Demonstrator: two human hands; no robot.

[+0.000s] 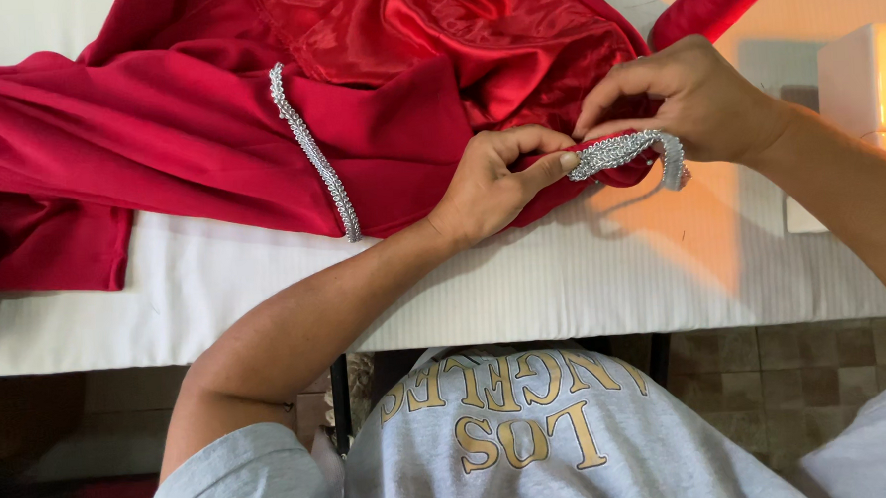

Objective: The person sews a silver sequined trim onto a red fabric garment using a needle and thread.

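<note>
Red garment [209,140] — both hands [490,182] pinch its silver trim [618,152].

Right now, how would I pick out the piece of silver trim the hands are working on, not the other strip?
Start at the red garment spread over the white table. Follow its lower edge rightward to where the left hand and right hand meet. The silver beaded trim pinched there curls round a folded red edge, whereas the other silver strip lies flat, diagonal and untouched further left.
</note>
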